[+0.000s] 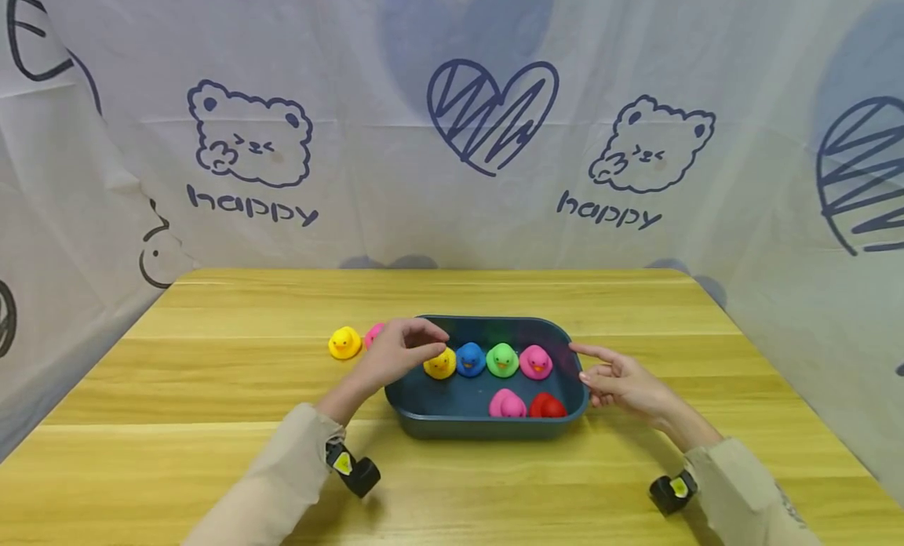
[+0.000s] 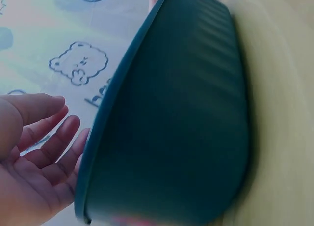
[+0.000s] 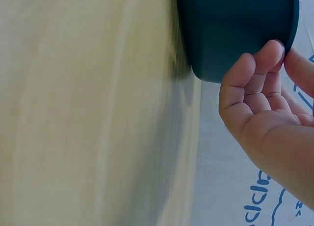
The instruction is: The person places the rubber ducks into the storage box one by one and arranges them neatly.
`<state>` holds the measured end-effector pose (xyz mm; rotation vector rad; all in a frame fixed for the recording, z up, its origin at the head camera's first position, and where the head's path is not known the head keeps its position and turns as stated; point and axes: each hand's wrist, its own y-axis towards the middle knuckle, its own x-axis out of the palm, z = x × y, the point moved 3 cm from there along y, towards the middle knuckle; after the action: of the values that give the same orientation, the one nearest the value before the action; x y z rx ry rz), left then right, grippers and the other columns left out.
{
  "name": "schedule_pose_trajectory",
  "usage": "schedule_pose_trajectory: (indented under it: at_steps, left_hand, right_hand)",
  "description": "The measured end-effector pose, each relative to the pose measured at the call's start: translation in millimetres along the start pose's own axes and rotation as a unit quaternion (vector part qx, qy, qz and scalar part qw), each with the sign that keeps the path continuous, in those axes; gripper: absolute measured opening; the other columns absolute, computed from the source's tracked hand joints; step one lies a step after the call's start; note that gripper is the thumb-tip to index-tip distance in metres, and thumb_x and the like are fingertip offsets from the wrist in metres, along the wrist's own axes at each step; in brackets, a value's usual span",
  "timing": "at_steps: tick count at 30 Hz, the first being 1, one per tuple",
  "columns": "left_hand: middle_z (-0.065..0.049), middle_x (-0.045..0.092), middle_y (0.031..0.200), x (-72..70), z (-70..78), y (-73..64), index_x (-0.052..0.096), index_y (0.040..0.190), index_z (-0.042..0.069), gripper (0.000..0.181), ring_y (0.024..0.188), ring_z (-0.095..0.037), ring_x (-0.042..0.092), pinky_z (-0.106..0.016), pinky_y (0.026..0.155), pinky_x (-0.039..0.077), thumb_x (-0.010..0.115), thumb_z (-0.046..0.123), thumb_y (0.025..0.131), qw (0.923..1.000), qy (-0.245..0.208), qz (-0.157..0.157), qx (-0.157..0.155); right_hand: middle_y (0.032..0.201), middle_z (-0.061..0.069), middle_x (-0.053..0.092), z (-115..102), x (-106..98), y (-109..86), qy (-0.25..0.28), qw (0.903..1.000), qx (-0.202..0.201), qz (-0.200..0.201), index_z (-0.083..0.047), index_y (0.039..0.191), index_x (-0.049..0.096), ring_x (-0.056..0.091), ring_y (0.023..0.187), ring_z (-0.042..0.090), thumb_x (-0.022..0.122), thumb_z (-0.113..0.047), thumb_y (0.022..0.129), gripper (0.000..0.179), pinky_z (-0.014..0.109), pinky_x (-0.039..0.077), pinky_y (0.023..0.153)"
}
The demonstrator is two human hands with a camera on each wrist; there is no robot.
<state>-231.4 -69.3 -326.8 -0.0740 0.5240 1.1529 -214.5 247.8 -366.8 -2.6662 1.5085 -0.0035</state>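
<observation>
A dark teal plastic bin (image 1: 487, 428) stands on the table with several rubber ducks inside. My left hand (image 1: 402, 350) hovers over its left end, fingers relaxed and apart with nothing between them, as the left wrist view also shows. Just below those fingertips sits a yellow duck (image 1: 439, 364), in a row with a blue duck (image 1: 470, 359), a green duck (image 1: 502, 360) and a pink duck (image 1: 535, 362). Nearer the front wall lie another pink duck (image 1: 508, 403) and a red duck (image 1: 548, 405). At the right end, my right hand (image 3: 265, 98) grips the rim with curled fingers.
Left of the bin, a yellow duck (image 1: 344, 343) stands on the wooden table (image 1: 212, 389). Beside it is a pink duck (image 1: 373, 334), partly hidden by my left hand. A printed cloth (image 1: 381, 161) hangs behind the table's far edge.
</observation>
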Motion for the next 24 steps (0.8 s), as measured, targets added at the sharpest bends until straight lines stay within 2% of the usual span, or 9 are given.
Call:
schedule_pose_trajectory:
  at_steps: [3, 9, 16, 20, 24]
  left_hand:
    - [-0.011, 0.063, 0.095, -7.4, -3.3, -2.3, 0.063, 0.099, -0.004, 0.019, 0.084, -0.02, 0.058, -0.029, 0.076, 0.048, 0.061, 0.007, 0.084, 0.9999, -0.003, 0.015, -0.003]
    - [-0.009, 0.063, 0.091, -21.6, -11.3, -5.8, 0.064, 0.097, -0.003, 0.018, 0.079, -0.025, 0.057, -0.027, 0.067, 0.048, 0.062, 0.009, 0.084, 0.9987, -0.004, 0.05, -0.007]
    - [-0.013, 0.063, 0.088, -40.3, -21.2, -9.3, 0.062, 0.098, -0.006, 0.021, 0.074, -0.028, 0.056, -0.037, 0.066, 0.051, 0.062, 0.009, 0.083, 0.9956, -0.011, 0.09, -0.023]
    - [-0.016, 0.063, 0.087, -50.4, -25.8, -11.3, 0.063, 0.096, -0.006, 0.018, 0.074, -0.024, 0.057, -0.028, 0.063, 0.05, 0.062, 0.007, 0.083, 0.9933, 0.002, 0.114, -0.017]
    - [-0.012, 0.063, 0.088, -60.7, -29.8, -15.5, 0.064, 0.096, -0.003, 0.018, 0.073, -0.016, 0.054, -0.021, 0.056, 0.043, 0.063, 0.009, 0.083, 0.991, 0.021, 0.131, -0.021]
  right_hand:
    - [0.083, 0.004, 0.06, 1.0, -0.9, 0.5, 0.001, 1.0, 0.003, 0.001, 0.008, 0.138, 0.016, 0.055, 0.062, 0.011, 0.052, -0.007, 0.09, 0.062, 0.024, 0.048, 0.061]
    - [0.084, 0.005, 0.06, 2.2, -2.0, 1.0, 0.005, 1.0, 0.0, -0.005, 0.008, 0.138, 0.016, 0.055, 0.062, 0.011, 0.051, -0.006, 0.09, 0.061, 0.024, 0.049, 0.061]
    - [0.081, 0.004, 0.059, 1.6, -0.9, 0.7, 0.001, 1.0, 0.001, -0.007, 0.009, 0.138, 0.014, 0.054, 0.062, 0.011, 0.051, -0.005, 0.091, 0.062, 0.025, 0.049, 0.061]
    - [0.077, 0.002, 0.057, 1.8, -0.1, 0.6, -0.003, 1.0, 0.004, -0.005, 0.008, 0.138, 0.013, 0.053, 0.061, 0.011, 0.05, -0.006, 0.091, 0.062, 0.026, 0.048, 0.061]
    - [0.075, 0.001, 0.056, 1.9, 0.0, 0.9, -0.007, 0.9999, 0.006, -0.005, 0.008, 0.138, 0.013, 0.054, 0.061, 0.012, 0.05, -0.006, 0.091, 0.062, 0.025, 0.048, 0.061]
